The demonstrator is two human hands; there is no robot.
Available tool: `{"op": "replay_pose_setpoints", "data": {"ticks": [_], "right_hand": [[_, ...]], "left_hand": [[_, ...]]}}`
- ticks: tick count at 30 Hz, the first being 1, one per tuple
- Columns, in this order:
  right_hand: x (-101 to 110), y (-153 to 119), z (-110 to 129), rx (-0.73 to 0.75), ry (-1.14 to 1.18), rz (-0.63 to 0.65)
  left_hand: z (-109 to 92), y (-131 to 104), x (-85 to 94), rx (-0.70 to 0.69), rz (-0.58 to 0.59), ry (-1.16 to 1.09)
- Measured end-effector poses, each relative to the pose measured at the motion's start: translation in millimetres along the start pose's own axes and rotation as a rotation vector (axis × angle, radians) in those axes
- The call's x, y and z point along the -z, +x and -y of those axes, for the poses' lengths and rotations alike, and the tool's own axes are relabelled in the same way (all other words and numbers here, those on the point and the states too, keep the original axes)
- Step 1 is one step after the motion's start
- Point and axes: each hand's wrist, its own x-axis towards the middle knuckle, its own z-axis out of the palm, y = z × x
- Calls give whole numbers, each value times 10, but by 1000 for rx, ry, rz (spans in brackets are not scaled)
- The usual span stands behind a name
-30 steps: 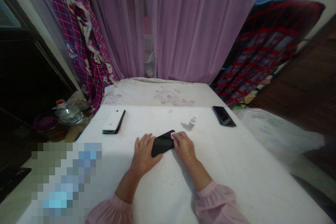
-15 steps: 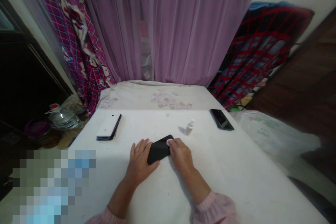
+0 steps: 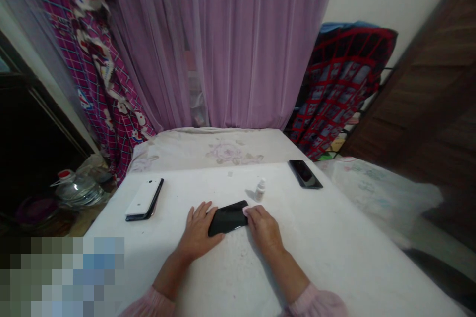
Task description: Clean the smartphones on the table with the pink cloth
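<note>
A black phone (image 3: 227, 219) lies face up and slightly slanted on the white cloth. My left hand (image 3: 201, 230) rests at its left end, the thumb along the near edge and the other fingers spread at the far side. My right hand (image 3: 265, 228) pinches a small white pad (image 3: 246, 211) against the right end of the screen. Behind my right hand stands a small white bottle (image 3: 260, 190), upright.
Stacked phones, a white one (image 3: 143, 199) on top, lie on the left of the table (image 3: 327, 247). Dark phones (image 3: 305, 174) lie at the far right. Beyond the table hang purple curtains (image 3: 253, 49). A water jug (image 3: 80, 189) stands off the left side.
The view has tilted and shifted a little. My right hand has stayed at the right end of the phone with the pad, while my left hand still holds the left end.
</note>
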Motion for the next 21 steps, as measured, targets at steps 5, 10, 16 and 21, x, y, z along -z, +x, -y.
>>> {"op": "replay_pose_setpoints", "data": {"ticks": [5, 10, 16, 21], "right_hand": [[-30, -24, 32, -20, 59, -62], [-15, -23, 80, -64, 1, -47], [-23, -13, 88, -59, -75, -85], [-123, -22, 278, 20, -62, -120]], "left_hand": [[-21, 40, 24, -19, 30, 18], [31, -1, -86, -57, -34, 34], [86, 3, -217, -100, -145, 55], [98, 3, -266, -118, -198, 67]]}}
